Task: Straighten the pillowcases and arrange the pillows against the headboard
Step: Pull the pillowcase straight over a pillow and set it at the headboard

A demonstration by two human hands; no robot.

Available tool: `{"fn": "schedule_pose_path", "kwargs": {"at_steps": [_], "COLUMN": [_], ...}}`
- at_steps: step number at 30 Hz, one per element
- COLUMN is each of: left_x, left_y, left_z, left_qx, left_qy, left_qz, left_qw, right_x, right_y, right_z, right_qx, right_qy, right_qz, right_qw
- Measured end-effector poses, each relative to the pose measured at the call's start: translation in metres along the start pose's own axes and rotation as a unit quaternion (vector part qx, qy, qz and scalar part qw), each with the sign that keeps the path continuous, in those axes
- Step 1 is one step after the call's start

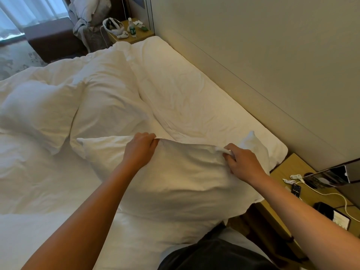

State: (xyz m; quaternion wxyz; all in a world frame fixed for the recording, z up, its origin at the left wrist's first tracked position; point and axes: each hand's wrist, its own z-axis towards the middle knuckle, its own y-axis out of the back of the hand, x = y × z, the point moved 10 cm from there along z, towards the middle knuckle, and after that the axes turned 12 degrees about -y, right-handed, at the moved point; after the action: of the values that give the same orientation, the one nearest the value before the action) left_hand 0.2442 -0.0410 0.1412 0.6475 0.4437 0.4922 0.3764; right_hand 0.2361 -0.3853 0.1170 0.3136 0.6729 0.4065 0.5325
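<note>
The pillow (175, 172) lies on the near part of the bed (39, 191), directly in front of the person, with its right end close to the bedside table (303, 193). It is white, plump and roughly rectangular. The pillowcase surface is soft woven cloth with shallow creases radiating from the two grip points. One pointed corner projects to the left and another rises at the upper right.

The left hand (141, 148) grasps the far edge of the pillow, fingers curled over the fabric. The right hand (242, 162) pinches a small bunched fold of pillowcase fabric between thumb and fingers, pulling a ridge of cloth up from the surface.

A second pillow (37, 112) lies to the left on the duvet (109, 94); it is white and rounded. The duvet is white, thick and heavily wrinkled, folded back from the bare sheet (194, 98) that runs along the headboard (272, 65). The headboard is a flat, smooth, pale panel.

The bedside table has a light wood-grain top carrying a white cable (331, 195), a remote control (296, 190) and other dark devices. A far bedside table (140, 35) holds a white headset (113, 26) and a plastic bottle (132, 29).
</note>
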Motion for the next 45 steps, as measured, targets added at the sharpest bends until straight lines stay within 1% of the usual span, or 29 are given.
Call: {"fn": "schedule_pose_path", "kwargs": {"at_steps": [5, 7, 9, 12, 15, 18, 23, 28, 32, 35, 37, 40, 45], "left_x": [0.003, 0.006, 0.007, 0.005, 0.001, -0.004, -0.019, -0.057, -0.106, -0.145, -0.170, -0.202, -0.246], "left_y": [-0.030, -0.036, -0.036, -0.026, -0.004, 0.021, 0.055, 0.089, 0.107, 0.106, 0.092, 0.054, -0.021], "left_z": [-0.023, -0.024, -0.023, -0.019, -0.009, 0.003, 0.018, 0.054, 0.101, 0.136, 0.156, 0.176, 0.193], "left_qx": [0.068, 0.082, 0.083, 0.055, 0.003, -0.041, -0.079, -0.117, -0.142, -0.150, -0.143, -0.113, -0.054], "left_qy": [0.033, 0.042, 0.050, 0.059, 0.064, 0.064, 0.062, 0.047, 0.022, 0.005, -0.004, -0.002, 0.017], "left_qz": [-0.027, -0.025, -0.025, -0.027, -0.041, -0.049, -0.038, -0.028, -0.019, -0.008, -0.006, -0.009, -0.011], "left_qw": [0.997, 0.995, 0.995, 0.996, 0.997, 0.996, 0.994, 0.992, 0.989, 0.989, 0.990, 0.994, 0.998], "right_x": [0.001, 0.004, 0.007, 0.014, 0.021, 0.026, 0.032, 0.025, -0.004, -0.040, -0.071, -0.126, -0.219], "right_y": [0.001, 0.007, 0.017, 0.035, 0.058, 0.078, 0.109, 0.164, 0.223, 0.258, 0.271, 0.269, 0.232], "right_z": [-0.004, -0.008, -0.011, -0.014, -0.010, -0.004, 0.008, 0.022, 0.042, 0.058, 0.069, 0.089, 0.116], "right_qx": [-0.008, -0.030, -0.072, -0.126, -0.165, -0.175, -0.193, -0.234, -0.267, -0.264, -0.257, -0.229, -0.161], "right_qy": [-0.014, -0.017, -0.018, -0.010, 0.005, 0.026, 0.056, 0.083, 0.080, 0.070, 0.055, 0.012, -0.059], "right_qz": [-0.005, 0.002, -0.007, -0.016, 0.013, 0.025, 0.049, 0.086, 0.091, 0.122, 0.135, 0.138, 0.143], "right_qw": [1.000, 0.999, 0.997, 0.992, 0.986, 0.984, 0.978, 0.965, 0.956, 0.954, 0.955, 0.964, 0.975]}}
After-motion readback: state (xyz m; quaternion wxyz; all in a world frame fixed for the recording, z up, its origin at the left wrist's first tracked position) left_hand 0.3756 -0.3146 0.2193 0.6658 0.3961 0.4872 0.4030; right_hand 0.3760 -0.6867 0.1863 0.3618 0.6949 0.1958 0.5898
